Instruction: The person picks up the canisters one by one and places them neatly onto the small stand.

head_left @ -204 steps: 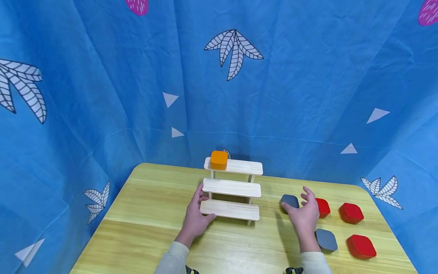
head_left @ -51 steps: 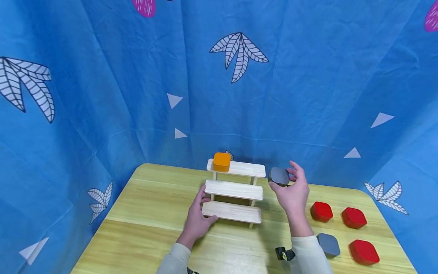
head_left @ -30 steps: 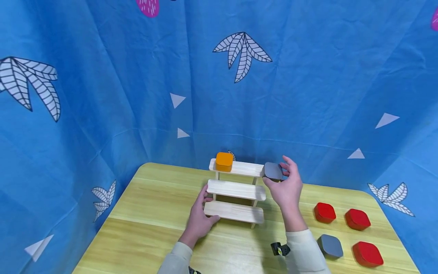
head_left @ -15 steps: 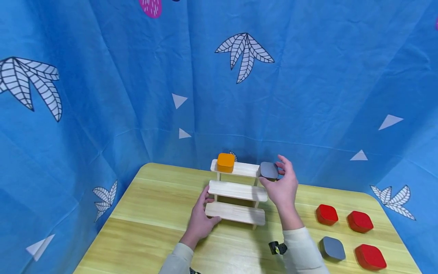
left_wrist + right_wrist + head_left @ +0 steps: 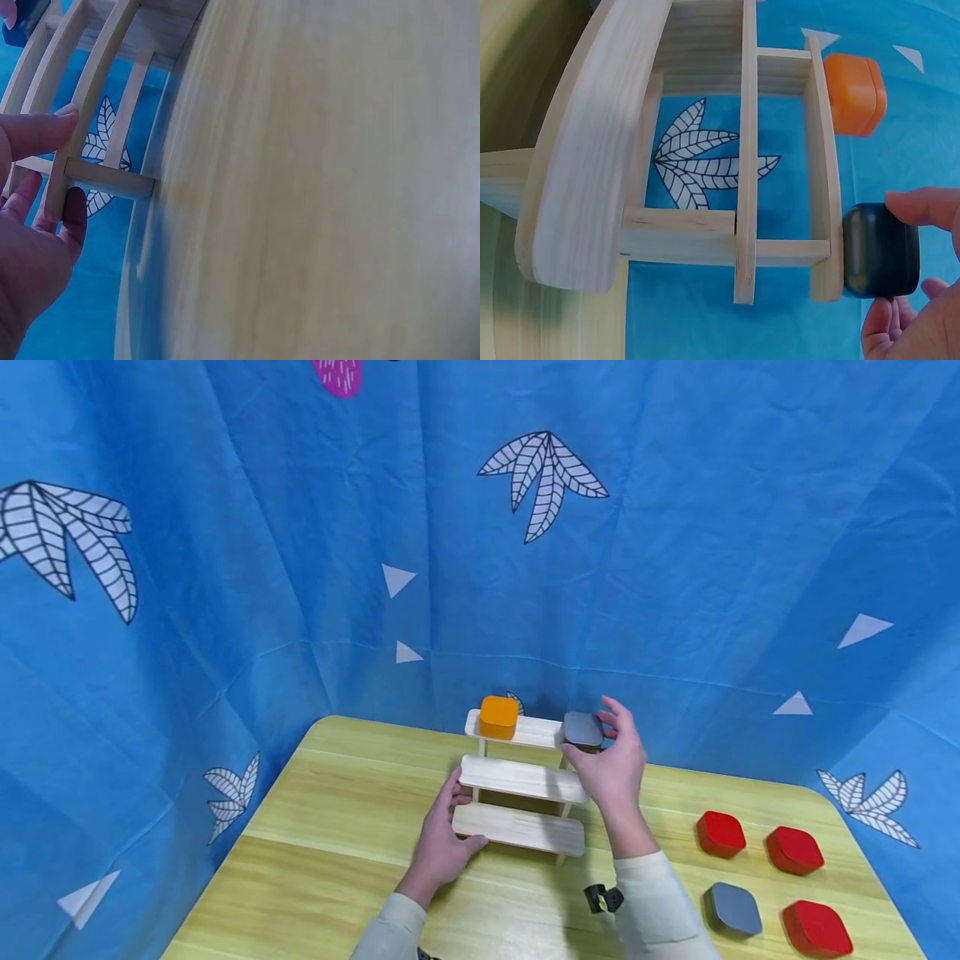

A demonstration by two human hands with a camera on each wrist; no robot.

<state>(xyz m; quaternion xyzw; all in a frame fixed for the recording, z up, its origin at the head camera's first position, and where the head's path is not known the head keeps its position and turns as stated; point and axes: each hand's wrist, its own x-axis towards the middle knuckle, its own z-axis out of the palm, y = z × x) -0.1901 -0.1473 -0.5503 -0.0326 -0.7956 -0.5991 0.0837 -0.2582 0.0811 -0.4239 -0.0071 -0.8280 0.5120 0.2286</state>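
A small three-tier wooden shelf (image 5: 517, 779) stands at the back of the table. My left hand (image 5: 438, 847) grips its left end, thumb at the bottom tier's front edge; the left wrist view shows thumb and fingers around the wood. My right hand (image 5: 617, 768) pinches a dark grey rounded square box (image 5: 582, 729) at the right end of the top tier. In the right wrist view the box (image 5: 881, 250) touches the top board, thumb on one side, fingers on the other. An orange rounded square box (image 5: 498, 717) sits at the top tier's left end.
On the table's right side lie three red rounded boxes, among them a near red box (image 5: 816, 929), and another grey box (image 5: 732, 910). A blue patterned curtain (image 5: 517, 568) hangs right behind the table's back edge (image 5: 397, 724).
My right hand picked the grey box up from the table, carried it left and brought it onto the top tier's right end. My left hand stays on the shelf.
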